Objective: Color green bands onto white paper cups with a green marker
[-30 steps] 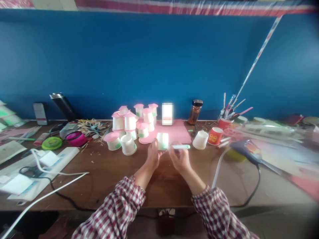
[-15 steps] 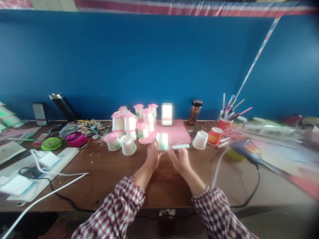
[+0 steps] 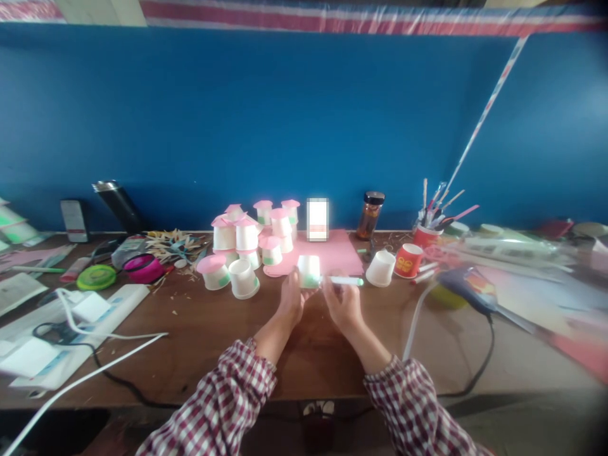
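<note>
My left hand (image 3: pixel 291 300) grips a small white paper cup (image 3: pixel 308 270) turned upside down, with a green patch on its side. My right hand (image 3: pixel 342 303) pinches a marker with a green cap (image 3: pixel 346 280), its tip held against the cup's right side. Both hands hover just above the brown table (image 3: pixel 213 335), in front of a pink paper sheet (image 3: pixel 335 250). Both sleeves are red-and-white checked.
A pile of white cups with pink tops (image 3: pixel 249 240) stands to the left. A tipped white cup (image 3: pixel 381 267), a red cup (image 3: pixel 408 259), a brown jar (image 3: pixel 371 215) and a pot of brushes (image 3: pixel 430 225) sit to the right. White and black cables (image 3: pixel 85 373) cross the left side.
The view has tilted down very slightly. My hands, the cup and the marker keep the same pose.
</note>
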Available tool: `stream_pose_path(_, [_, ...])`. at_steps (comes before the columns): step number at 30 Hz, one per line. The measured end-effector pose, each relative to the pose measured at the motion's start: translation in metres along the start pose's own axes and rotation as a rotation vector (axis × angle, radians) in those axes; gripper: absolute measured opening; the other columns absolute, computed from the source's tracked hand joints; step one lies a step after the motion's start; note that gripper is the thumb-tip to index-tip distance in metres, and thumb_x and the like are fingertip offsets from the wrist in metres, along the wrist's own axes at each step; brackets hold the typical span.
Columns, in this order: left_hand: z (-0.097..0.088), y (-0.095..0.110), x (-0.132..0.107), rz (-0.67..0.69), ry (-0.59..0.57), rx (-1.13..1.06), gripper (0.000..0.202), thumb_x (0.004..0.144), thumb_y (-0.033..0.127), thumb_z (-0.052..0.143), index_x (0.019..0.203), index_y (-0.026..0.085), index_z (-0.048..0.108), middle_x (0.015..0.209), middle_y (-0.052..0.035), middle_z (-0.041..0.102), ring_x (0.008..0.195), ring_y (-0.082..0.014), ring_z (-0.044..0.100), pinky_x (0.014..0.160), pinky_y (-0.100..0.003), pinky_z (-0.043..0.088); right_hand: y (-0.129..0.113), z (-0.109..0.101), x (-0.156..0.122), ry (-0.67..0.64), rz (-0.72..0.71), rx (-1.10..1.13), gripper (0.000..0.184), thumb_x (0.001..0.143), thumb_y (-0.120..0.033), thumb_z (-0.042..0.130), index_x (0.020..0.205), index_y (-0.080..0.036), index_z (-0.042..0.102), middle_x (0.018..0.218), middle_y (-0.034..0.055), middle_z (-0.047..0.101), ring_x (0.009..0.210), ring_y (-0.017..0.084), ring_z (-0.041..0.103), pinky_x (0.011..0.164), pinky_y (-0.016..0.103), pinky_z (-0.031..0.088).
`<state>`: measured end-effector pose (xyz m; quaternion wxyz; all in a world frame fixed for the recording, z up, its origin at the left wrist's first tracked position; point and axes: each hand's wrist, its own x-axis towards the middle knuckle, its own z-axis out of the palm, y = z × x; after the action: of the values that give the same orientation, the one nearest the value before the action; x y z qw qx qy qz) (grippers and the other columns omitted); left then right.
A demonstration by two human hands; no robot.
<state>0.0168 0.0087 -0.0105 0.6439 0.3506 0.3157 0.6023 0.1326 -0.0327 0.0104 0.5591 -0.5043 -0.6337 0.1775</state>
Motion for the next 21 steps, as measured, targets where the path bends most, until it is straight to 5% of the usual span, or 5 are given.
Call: stream_pose_path(21, [-0.0025,-0.0023,-0.0022,0.03,-0.043,0.038,0.054,0.079,0.058,0.054,0.109,0.012,0.056,0.108,-0.0155,0.063,0.1,-0.0259,0.06,0.086,-0.042,0.05,-0.0019,0.0022,-0.0024,0.028,0.009,0.043,0.019,0.086,-0.033,0.052,0.084,-0.016,0.061,0.062,-0.0007,0.058,0.046,0.009,0.047,0.043,0.02,0.039])
